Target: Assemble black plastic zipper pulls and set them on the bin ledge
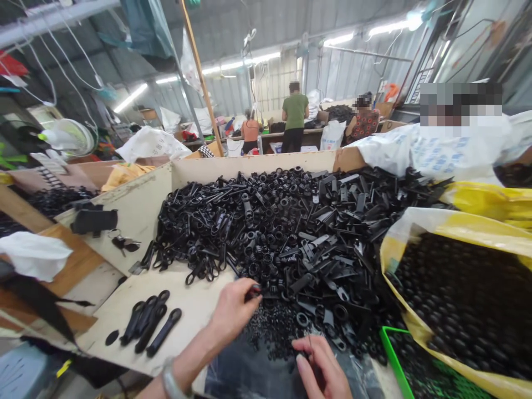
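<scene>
My left hand (235, 307) is closed around a small dark part (253, 292), mostly hidden by the fingers, at the near edge of a big pile of black plastic parts (286, 221). Lower and to the right, my right hand (322, 368) curls over a scatter of tiny black pieces (274, 327), thumb and fingers drawn together. Whatever it may hold is too dark to make out. Under both hands lies a dark sheet (236, 366). Several black handles with ring ends (152, 321) rest on the pale board to the left, beside a black disc (112, 337).
On the right, a yellow-and-white sack (399, 244) of black round pieces stands by a green basket (393, 354). Keys (124, 242) lie on the left ledge. Low boards (249, 162) wall the pile at the back. Several people are farther off, one in a green shirt (295, 110).
</scene>
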A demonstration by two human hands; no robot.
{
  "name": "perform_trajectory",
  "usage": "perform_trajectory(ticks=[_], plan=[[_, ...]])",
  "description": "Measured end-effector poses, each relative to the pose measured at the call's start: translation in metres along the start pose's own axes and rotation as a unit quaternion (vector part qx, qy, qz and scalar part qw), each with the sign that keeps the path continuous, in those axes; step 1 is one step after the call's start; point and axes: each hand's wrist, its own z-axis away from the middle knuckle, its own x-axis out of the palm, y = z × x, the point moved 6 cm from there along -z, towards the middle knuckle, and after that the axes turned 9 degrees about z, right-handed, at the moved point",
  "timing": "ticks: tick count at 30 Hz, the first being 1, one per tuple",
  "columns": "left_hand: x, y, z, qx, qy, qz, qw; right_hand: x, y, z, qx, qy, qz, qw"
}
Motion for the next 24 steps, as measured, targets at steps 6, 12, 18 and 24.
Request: perform_trajectory(ticks=[6,12,18,24], plan=[[0.04,0.022,0.006,-0.005,-0.006,0.143,0.99,0.0,0.008,0.001,0.065,-0.053,-0.073,0.994],[0.037,0.014,0.074,-0.126,-0.095,0.338,0.928,-0.007,-0.026,0.0,0.183,-0.029,-0.292,0.938],[0.051,0.02,0.149,-0.203,-0.11,0.504,0.832,0.01,-0.083,0.002,0.096,-0.16,-0.248,0.951],[0.055,0.024,0.182,-0.187,-0.091,0.485,0.85,0.004,-0.093,0.026,0.035,-0.107,-0.154,0.982]])
